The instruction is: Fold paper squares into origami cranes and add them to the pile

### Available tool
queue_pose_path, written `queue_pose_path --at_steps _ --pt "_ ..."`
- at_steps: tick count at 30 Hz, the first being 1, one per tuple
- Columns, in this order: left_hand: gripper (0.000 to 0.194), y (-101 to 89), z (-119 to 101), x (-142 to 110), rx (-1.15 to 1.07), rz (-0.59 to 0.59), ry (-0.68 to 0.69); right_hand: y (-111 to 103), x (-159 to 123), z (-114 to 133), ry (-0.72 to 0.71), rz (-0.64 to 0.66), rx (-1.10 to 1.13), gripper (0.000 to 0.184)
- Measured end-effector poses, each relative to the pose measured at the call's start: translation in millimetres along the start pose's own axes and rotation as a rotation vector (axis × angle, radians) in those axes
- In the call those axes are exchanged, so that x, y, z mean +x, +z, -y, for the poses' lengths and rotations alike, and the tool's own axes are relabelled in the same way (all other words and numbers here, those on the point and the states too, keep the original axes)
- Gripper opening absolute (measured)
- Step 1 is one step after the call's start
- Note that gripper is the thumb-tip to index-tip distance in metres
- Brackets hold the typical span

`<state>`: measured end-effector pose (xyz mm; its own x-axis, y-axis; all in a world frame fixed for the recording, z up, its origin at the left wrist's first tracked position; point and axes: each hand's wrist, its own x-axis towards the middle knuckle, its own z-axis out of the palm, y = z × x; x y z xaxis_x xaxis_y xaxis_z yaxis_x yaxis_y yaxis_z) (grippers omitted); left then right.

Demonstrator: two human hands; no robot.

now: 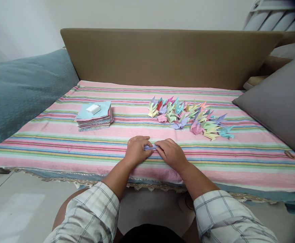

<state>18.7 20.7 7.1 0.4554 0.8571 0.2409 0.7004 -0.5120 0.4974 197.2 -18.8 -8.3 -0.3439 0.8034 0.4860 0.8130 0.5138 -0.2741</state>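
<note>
A small folded piece of purple origami paper [150,147] lies between my hands, low over the striped cloth. My left hand [138,148] pinches its left end between thumb and fingers. On the right end, the thumb and fingertips of my right hand [171,152] are closed. Much of the paper is hidden behind my fingers, so its full shape does not show. Beyond my right hand, several folded paper cranes [180,108] in many colours sit in a loose group. Farther left stands a stack of square coloured paper [95,123] with a white plug adapter [93,109] on top.
The striped cloth [48,148] covers the seat up to a brown backrest [157,57]. A teal cushion [28,84] borders the left side, and a grey pillow [279,101] the right. A small brown loop [289,154] lies near the right edge. The seat's lace-trimmed front edge runs below my forearms.
</note>
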Motion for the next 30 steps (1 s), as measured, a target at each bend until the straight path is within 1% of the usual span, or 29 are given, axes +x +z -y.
queue_pose_path --at_steps 4,5,7,9,10,14,16,17,20,22,23,24,26,28,30 --pt "0.021 -0.3 -0.4 -0.7 -0.026 0.016 -0.008 2.2 1.0 -0.4 -0.005 -0.012 -0.027 0.020" --pt "0.026 -0.9 -0.1 -1.0 -0.040 0.014 -0.017 2.7 1.3 -0.8 -0.002 -0.008 -0.021 0.019" --pt "0.044 -2.7 1.8 -1.7 -0.113 0.021 -0.040 3.5 1.5 -1.5 0.014 -0.010 0.004 0.016" --pt "0.064 -4.8 5.4 -2.1 -0.280 0.043 -0.075 3.4 1.4 -2.0 0.046 -0.039 0.047 0.016" --pt "0.070 -5.6 7.3 -2.1 -0.395 0.045 -0.102 2.7 1.3 -1.9 0.064 -0.057 0.073 0.017" --pt "0.078 -7.3 8.2 -1.1 -0.872 -0.010 -0.262 -4.4 1.7 2.0 0.178 -0.141 0.217 0.018" --pt "0.076 -6.9 2.6 -1.5 -1.069 0.007 -0.308 -8.2 2.3 6.1 0.275 -0.188 0.356 0.018" --pt "0.072 -6.4 -1.3 -2.2 -1.145 0.025 -0.322 -9.1 2.5 8.5 0.340 -0.199 0.464 0.018" --pt "0.046 -3.8 -14.4 -5.0 -1.286 0.077 -0.374 -7.1 3.2 15.2 0.542 -0.153 0.910 0.023" --pt "0.038 -2.0 -21.6 -6.7 -1.347 0.080 -0.424 -2.8 3.5 18.4 0.611 -0.117 1.183 0.026" --pt "0.037 -1.4 -24.4 -7.2 -1.373 0.071 -0.448 -0.6 3.6 19.5 0.634 -0.108 1.279 0.027" --pt "0.037 -1.0 -26.7 -7.6 -1.395 0.056 -0.469 1.3 3.7 20.5 0.651 -0.103 1.350 0.027" --pt "0.037 -0.6 -29.7 -7.9 -1.424 0.018 -0.500 3.5 3.8 21.9 0.673 -0.098 1.424 0.027" --pt "0.036 -0.1 -31.5 -8.5 -1.421 -0.028 -0.512 3.6 3.5 23.2 0.674 -0.101 1.444 0.026" --pt "0.034 1.5 -32.8 -9.7 -1.382 -0.088 -0.494 2.6 3.0 25.1 0.660 -0.103 1.447 0.028"
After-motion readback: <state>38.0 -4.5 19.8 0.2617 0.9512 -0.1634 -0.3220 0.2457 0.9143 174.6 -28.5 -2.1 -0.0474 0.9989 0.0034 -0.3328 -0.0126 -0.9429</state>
